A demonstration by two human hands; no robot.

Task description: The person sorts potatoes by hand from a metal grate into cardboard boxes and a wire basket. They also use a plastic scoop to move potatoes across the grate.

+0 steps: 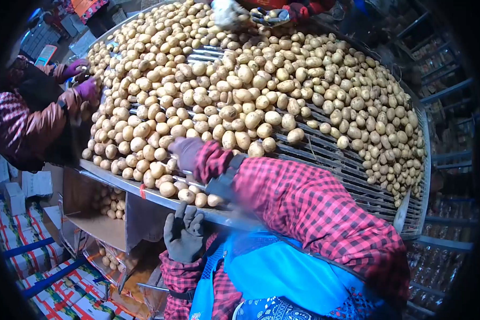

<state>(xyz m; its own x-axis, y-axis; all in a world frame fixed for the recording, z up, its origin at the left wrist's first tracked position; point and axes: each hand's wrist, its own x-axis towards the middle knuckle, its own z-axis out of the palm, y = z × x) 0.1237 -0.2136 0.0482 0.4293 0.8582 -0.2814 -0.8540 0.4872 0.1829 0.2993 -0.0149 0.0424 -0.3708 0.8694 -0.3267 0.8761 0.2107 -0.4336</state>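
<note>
A large heap of potatoes [245, 93] covers a slatted metal sorting table [325, 160]. My right hand [186, 153], in a greyish-purple glove, reaches across my body over the potatoes near the front edge. It is smeared by motion, so whether its fingers hold a potato cannot be made out. Below the table's front rim, my left hand [184, 234] in a dark grey glove is raised with fingers apart and slightly curled, and nothing shows in it. Several potatoes lie along the rim just above it.
A cardboard box [96, 226] with potatoes in it stands under the front edge, with another potato-filled box [109, 261] lower down. At the left a co-worker's purple-gloved hand [88, 90] is at the heap; another co-worker's gloved hand [272, 17] works at the far side. Printed cartons [80, 290] lie lower left.
</note>
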